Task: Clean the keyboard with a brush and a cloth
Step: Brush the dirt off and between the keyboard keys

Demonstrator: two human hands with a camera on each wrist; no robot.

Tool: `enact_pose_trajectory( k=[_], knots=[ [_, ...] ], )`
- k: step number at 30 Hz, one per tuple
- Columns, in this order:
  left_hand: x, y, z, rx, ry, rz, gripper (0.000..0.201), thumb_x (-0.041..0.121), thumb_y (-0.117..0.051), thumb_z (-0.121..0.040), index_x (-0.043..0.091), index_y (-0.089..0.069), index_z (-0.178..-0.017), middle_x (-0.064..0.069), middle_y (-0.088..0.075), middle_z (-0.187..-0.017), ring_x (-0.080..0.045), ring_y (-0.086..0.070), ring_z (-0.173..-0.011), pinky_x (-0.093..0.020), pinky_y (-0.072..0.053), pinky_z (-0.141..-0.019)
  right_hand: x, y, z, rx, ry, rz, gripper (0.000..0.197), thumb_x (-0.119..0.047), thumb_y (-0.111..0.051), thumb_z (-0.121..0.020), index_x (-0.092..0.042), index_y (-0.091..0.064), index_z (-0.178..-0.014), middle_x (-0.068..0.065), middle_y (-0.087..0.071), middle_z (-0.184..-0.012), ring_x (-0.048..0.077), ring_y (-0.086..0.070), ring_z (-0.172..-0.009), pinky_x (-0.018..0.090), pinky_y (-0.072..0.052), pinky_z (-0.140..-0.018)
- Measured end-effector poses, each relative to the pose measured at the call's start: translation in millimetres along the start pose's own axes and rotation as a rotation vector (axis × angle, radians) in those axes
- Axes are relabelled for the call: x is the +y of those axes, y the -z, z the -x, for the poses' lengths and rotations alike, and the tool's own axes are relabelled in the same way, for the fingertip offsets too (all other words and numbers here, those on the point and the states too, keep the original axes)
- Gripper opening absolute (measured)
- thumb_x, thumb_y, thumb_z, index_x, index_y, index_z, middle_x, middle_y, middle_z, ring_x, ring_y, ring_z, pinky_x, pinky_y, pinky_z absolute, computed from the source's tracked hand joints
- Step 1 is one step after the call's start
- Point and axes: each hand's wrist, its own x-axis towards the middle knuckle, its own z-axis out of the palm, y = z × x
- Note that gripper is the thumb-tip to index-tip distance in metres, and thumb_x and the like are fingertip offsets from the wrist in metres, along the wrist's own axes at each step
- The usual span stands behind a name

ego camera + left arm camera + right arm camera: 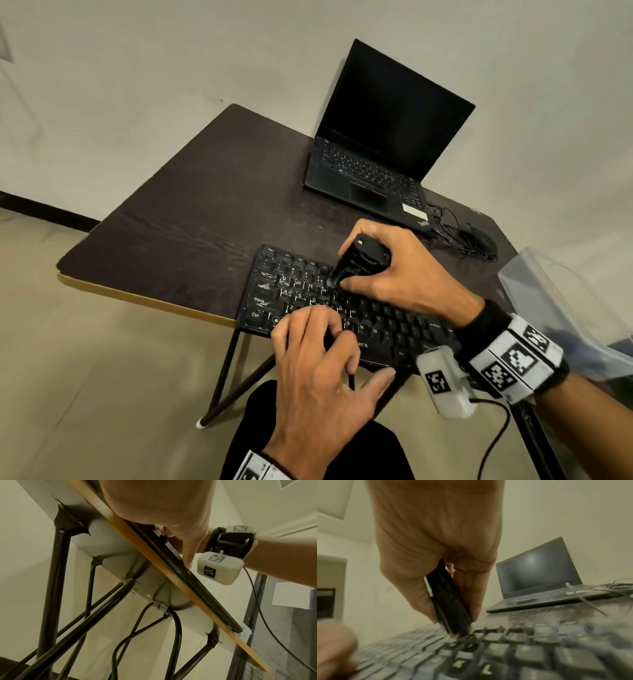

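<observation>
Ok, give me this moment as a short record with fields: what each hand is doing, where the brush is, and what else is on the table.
right hand: right hand grips the black brush, bristles down
brush position: tip on the keyboard upper rows, left of middle
left hand: left hand rests on the keyboard's near edge, fingers on the keys, thumb along the front
keyboard: black, at the table near edge
also on table: open laptop with dark screen, mouse with cable
cloth: not seen
</observation>
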Motion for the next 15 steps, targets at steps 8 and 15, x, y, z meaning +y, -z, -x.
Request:
enact_pose_trajectory(
  k=[8,15],
  knots=[
    [3.3,1.7,0.7,-0.001,-0.015,-0.037,0.059,0.059,-0.092,-0.058,0.018,-0.051,-0.065,0.003,-0.051,-0.095,-0.02,-0.052,-0.101,-0.032,-0.026,-0.106,7.8,5.0,9.8,0.053,-0.046,0.009,0.029,-0.014,-0.091,-0.076,-0.021,-0.067,-0.09,-0.001,-0.074,-0.079,0.015,-0.071,-0.068,0.043,-0.06,-0.068],
    [6.0,5.3,1.0,-0.011,0.017,-0.124,0.063,0.062,-0.097,-0.052,0.018,-0.059,-0.077,0.001,-0.056,-0.107,-0.027,-0.055,-0.113,-0.042,-0.032,-0.107,9.6,6.6,23.4,0.03,-0.044,-0.022,0.029,-0.013,-0.09,-0.076,-0.02,-0.067,-0.091,-0.001,-0.075,-0.081,0.018,-0.072,-0.073,0.042,-0.06,-0.07]
  ],
)
